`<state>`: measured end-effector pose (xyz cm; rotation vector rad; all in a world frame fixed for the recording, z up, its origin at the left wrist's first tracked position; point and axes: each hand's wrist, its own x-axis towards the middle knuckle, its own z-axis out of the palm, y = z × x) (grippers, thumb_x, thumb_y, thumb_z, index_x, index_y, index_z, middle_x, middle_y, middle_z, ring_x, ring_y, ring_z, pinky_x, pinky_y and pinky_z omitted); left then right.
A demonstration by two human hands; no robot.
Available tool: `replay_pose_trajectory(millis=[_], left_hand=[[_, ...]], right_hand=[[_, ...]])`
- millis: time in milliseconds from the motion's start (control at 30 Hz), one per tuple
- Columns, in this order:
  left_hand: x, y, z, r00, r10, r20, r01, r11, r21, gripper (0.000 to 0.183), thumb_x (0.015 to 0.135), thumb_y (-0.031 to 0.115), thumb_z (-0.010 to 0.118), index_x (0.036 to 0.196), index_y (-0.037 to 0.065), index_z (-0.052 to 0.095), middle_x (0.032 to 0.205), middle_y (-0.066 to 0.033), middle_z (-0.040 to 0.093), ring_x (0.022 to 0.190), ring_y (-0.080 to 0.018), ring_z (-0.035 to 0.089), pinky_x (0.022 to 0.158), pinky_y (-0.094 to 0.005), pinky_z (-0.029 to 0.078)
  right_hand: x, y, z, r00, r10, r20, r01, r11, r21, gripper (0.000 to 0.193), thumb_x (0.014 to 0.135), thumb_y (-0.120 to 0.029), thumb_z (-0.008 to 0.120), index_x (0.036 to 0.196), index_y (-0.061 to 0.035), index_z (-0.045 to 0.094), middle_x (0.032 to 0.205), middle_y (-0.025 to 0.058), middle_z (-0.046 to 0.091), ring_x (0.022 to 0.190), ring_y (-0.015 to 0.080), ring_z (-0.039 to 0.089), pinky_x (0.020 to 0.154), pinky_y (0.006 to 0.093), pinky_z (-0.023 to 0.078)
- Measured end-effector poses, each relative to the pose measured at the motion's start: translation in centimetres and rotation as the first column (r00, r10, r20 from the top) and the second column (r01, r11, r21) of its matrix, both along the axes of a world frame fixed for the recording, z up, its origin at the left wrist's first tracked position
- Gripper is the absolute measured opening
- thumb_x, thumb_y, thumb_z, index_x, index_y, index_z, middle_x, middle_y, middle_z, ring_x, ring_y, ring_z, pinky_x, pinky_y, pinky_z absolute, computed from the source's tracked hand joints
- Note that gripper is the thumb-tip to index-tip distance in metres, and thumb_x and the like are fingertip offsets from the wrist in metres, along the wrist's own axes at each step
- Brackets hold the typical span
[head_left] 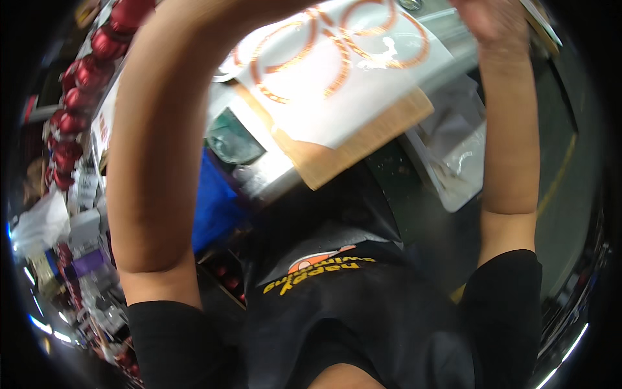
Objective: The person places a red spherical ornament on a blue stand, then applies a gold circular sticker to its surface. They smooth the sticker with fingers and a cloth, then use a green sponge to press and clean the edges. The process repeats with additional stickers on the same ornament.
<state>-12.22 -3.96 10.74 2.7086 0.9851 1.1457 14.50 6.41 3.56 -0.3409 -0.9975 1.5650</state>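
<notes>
My left forearm [155, 149] rises along the left side and bends across the top; its hand lies beyond the upper edge. My right hand [495, 26] is at the top right, blurred, its fingers cut off by the frame. It is nearest the right end of a glossy white sheet [389, 87] that bears several orange patterned rings [337, 65]. I cannot tell whether the rings are printed or lie loose. Under the sheet, a flat brown board [369, 139] sticks out toward me. Whether my right hand touches anything is hidden.
Shiny red balls [91, 71] hang in a string at the far left, above clutter and a purple box [89, 261]. A green translucent packet [233, 137] lies beside the board, with blue material [214, 204] below. At right stands a white tray [453, 194].
</notes>
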Motion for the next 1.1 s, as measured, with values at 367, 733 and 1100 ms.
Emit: replay_pose_trajectory(millis=[367,733,1100], left_hand=[[-1.5,-10.0,-1.2,0.989,0.132,0.060,-0.113,0.962,-0.250,0.064,0.095,0.007,0.067,0.154,0.003,0.043,0.139,-0.0207,0.063,0.120,-0.0307,0.068,0.104,-0.0423,0.050],[-10.3,-27.9,-6.6,0.532,0.774,0.344,-0.635,0.633,-0.443,0.018,0.104,0.007,0.058,0.117,-0.002,0.066,0.116,-0.0090,0.067,0.111,-0.0169,0.061,0.100,-0.0302,0.046],[-16.0,-34.1,-12.7,0.338,0.877,0.342,-0.804,0.458,-0.380,0.024,0.099,0.012,0.066,0.120,0.000,0.069,0.113,-0.0154,0.073,0.104,-0.0270,0.070,0.094,-0.0359,0.053]], right_hand=[[23.0,-10.4,-26.0,0.804,-0.530,0.268,0.579,0.597,-0.555,0.065,0.099,-0.037,0.066,0.143,0.0056,0.044,0.136,0.0289,0.056,0.125,0.0511,0.054,0.105,0.0703,0.046],[18.7,-9.5,-17.5,0.891,-0.348,0.293,0.418,0.880,-0.227,0.014,0.104,-0.011,0.062,0.114,-0.0015,0.066,0.086,0.0023,0.062,0.068,0.0080,0.052,0.059,0.0263,0.044],[-19.4,-19.8,-4.0,0.254,-0.398,0.882,-0.659,0.596,0.459,0.057,0.086,-0.004,0.070,0.141,-0.0022,0.057,0.126,0.0200,0.061,0.106,0.0344,0.064,0.096,0.0406,0.051]])
